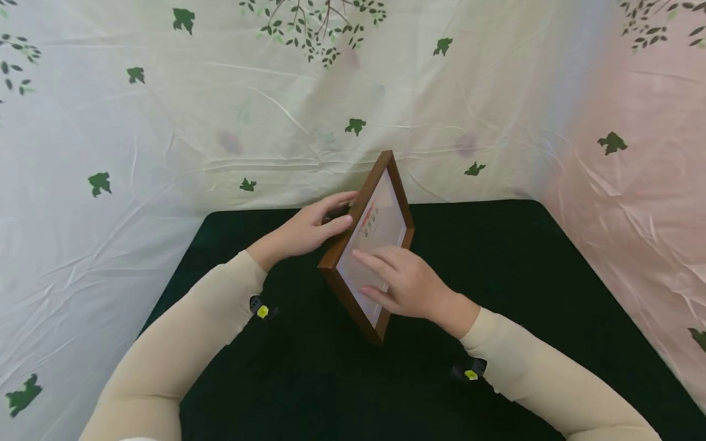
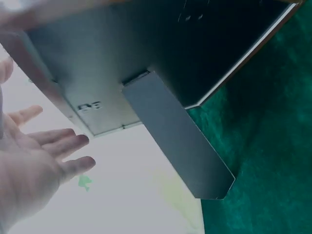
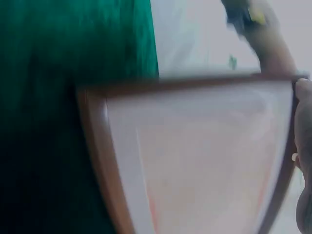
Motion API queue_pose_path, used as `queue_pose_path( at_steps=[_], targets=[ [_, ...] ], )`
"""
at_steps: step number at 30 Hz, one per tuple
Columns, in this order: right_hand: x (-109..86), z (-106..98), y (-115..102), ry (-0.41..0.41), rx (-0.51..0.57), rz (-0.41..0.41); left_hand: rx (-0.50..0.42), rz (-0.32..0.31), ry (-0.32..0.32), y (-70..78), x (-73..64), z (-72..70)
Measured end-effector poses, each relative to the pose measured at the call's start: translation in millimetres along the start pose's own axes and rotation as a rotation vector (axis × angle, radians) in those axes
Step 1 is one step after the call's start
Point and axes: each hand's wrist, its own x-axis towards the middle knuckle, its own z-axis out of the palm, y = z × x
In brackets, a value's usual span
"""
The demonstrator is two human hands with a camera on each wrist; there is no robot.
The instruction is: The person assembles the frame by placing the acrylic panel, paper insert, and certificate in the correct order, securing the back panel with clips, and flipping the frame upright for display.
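Note:
A brown wooden picture frame [image 1: 366, 211] is tilted over the dark green table, its glazed front towards the right and a pale sheet with small print inside. My left hand [image 1: 309, 228] is at its left edge, thumb tip right at the wood. In the left wrist view that hand [image 2: 44, 156] has its fingers spread and straight beside the dark back panel [image 2: 97, 63]. A grey stand leg [image 2: 178, 136] sticks out from this panel. My right hand [image 1: 410, 282] is before the glass with fingers extended, overlapping it; its edge [image 3: 304, 151] shows in the right wrist view.
Dark green cloth covers the table [image 1: 496, 275], whose far edge meets a pale hanging curtain [image 1: 287, 122] printed with leaves and green birds. Pinkish curtain [image 1: 645, 184] hangs along the right side. Each sleeve cuff carries a small dark device with a yellow mark [image 1: 263, 312].

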Motion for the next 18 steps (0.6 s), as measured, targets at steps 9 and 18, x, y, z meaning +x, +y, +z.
queue_pose_path(
  at_steps=[9,18],
  targets=[
    [-46.6,-40,116,-0.133,-0.031,0.516,0.380,0.151,0.258,1.4,-70.5,27.7],
    [-48.5,-19,154,-0.347,0.030,0.729,0.564,0.265,0.434,2.8,-80.7,75.5]
  ],
)
